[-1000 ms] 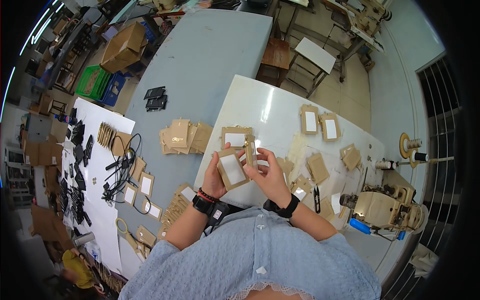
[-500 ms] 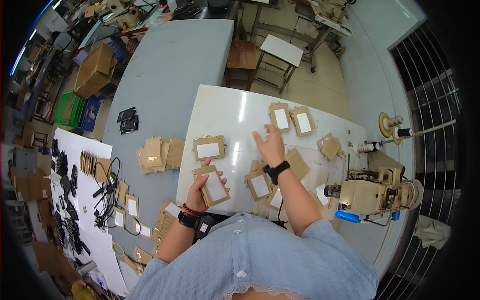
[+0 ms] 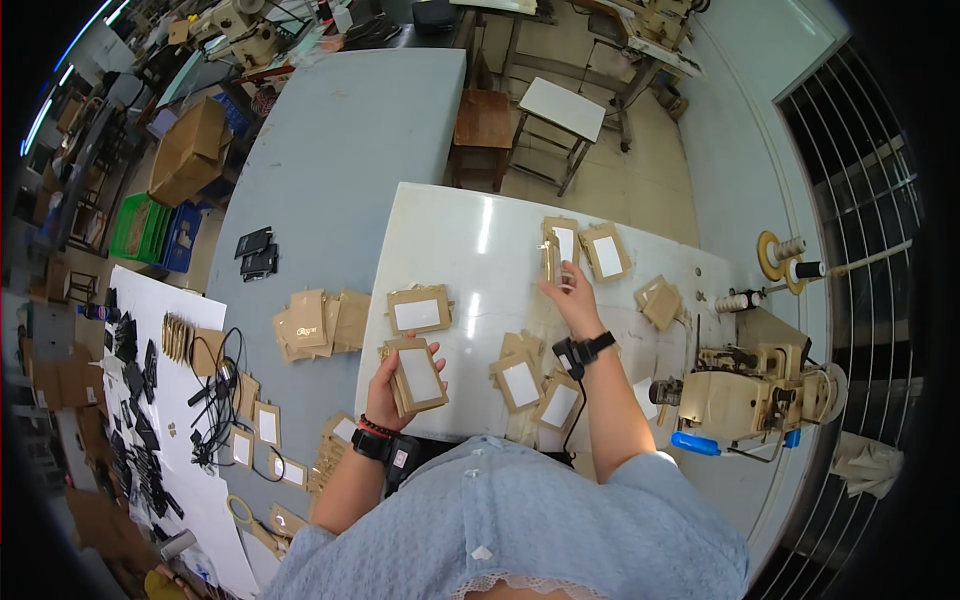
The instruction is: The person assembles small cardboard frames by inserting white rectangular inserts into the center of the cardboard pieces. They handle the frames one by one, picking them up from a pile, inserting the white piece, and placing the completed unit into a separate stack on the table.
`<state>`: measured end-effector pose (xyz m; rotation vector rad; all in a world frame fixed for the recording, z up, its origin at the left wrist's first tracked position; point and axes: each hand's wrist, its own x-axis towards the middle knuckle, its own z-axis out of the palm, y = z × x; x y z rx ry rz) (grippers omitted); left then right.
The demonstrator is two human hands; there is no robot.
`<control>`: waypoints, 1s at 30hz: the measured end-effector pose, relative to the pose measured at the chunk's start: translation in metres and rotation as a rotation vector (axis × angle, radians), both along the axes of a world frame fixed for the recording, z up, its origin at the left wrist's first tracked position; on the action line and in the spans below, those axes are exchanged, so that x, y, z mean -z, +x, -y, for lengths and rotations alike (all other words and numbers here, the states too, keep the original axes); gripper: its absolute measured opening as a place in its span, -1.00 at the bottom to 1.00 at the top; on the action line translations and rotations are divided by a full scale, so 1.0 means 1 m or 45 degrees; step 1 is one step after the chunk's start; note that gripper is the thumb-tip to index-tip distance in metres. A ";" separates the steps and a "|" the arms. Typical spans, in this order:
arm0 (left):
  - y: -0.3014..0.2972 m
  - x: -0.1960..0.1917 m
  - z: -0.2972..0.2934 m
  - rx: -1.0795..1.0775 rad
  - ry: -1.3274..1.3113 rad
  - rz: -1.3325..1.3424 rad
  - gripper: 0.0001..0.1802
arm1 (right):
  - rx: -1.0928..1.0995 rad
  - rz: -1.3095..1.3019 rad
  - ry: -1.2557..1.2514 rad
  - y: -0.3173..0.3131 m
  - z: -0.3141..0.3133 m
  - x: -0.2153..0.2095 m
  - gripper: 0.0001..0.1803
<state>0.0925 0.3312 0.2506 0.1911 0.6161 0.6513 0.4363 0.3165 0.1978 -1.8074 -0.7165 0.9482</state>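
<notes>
Your left hand point(image 3: 385, 392) grips a brown card point(image 3: 415, 375) near the white table point(image 3: 470, 240) edge. Your right hand point(image 3: 570, 295) reaches a card pair point(image 3: 560, 245) farther across, fingers apparently pinching one; the grip is unclear.

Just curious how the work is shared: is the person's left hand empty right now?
No, the left hand holds a brown cardboard frame with a white centre above the near edge of the white table.

A long grey table point(image 3: 340, 150), a wooden stool point(image 3: 483, 120) on tiled floor point(image 3: 620, 190), barred windows point(image 3: 860, 200) at right.
</notes>
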 end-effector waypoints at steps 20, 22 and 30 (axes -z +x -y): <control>0.015 -0.041 -0.016 0.059 0.095 0.199 -0.39 | -0.700 -1.604 0.228 -0.093 0.043 -0.120 -0.21; 0.015 -0.045 -0.017 0.044 0.077 0.249 -0.38 | -0.708 -1.536 0.225 -0.094 0.043 -0.121 -0.23; 0.028 -0.033 -0.010 0.056 0.377 -0.074 -0.26 | -0.851 0.061 0.281 -0.155 0.041 -0.116 -0.32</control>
